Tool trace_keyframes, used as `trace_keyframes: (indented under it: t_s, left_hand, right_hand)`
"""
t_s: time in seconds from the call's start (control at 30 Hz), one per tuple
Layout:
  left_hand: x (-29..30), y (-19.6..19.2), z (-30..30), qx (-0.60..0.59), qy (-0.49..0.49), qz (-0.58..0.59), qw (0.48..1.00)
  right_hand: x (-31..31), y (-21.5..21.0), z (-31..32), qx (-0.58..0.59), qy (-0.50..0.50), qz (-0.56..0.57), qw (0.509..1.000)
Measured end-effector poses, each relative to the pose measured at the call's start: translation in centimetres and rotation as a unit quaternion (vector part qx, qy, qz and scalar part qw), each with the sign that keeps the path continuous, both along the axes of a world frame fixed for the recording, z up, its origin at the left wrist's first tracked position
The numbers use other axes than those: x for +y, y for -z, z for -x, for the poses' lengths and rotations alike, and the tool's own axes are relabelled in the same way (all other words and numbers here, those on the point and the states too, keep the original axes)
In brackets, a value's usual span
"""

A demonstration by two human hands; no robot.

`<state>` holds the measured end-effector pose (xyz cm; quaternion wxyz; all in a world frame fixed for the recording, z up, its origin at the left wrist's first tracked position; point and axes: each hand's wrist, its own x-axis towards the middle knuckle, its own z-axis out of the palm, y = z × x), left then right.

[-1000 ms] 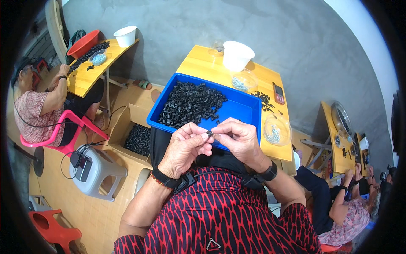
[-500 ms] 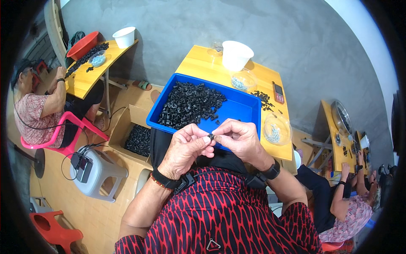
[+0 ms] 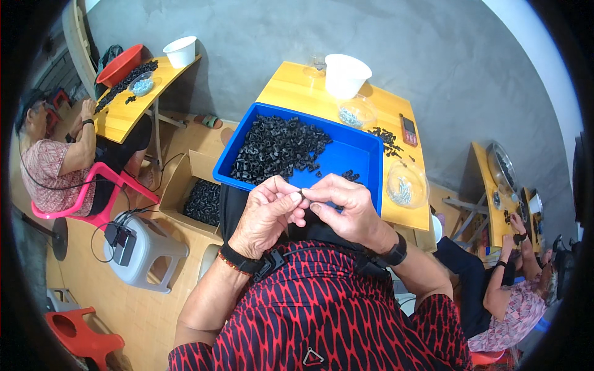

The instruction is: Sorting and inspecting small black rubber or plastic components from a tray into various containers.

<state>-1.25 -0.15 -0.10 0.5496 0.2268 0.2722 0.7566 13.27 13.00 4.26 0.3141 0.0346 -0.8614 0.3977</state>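
Just in front of my body, above the near edge of a blue plastic tray (image 3: 218, 168), both hands meet fingertip to fingertip. My left hand (image 3: 270, 215) pinches a small black plastic piece (image 3: 302, 194) between thumb and forefinger. From the other side, my right hand (image 3: 350, 209) has its curled fingers at the same piece; its thumb sits slightly lower. The fingers cover most of the piece, so its exact shape cannot be made out. A heap of black plastic clips (image 3: 275, 148) fills the tray's left side. A smaller group of black pieces (image 3: 351, 176) lies beyond my right hand.
The yellow table (image 3: 297, 83) bears a white tub (image 3: 346, 75), clear bowls of screws (image 3: 401, 193), loose black parts (image 3: 388, 141) and a red phone (image 3: 408, 131). A carton of black parts (image 3: 201, 201) and a grey stool (image 3: 145, 256) stand left. Co-workers sit at both sides.
My right thumb has slid down and away from its forefinger, and the piece between my fingertips shows less. The small group of black pieces in the tray's right side shows more now.
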Motion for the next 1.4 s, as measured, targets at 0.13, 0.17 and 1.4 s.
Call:
trace_keyframes:
  t_s: [0.13,0.17,1.4]
  left_hand:
    - [0.1,0.1,0.9,-0.010,-0.077,-0.024,0.997]
    - [0.0,0.1,1.4,-0.009,-0.122,-0.031,0.992]
    - [-0.4,1.6,4.3,-0.032,-0.262,0.037,0.964]
  right_hand:
    - [1.3,-0.5,0.6,-0.056,0.007,0.048,0.997]
    - [1.9,-0.4,0.9,-0.072,0.029,0.063,0.995]
    - [8.3,3.4,7.8,-0.363,-0.054,-0.047,0.929]
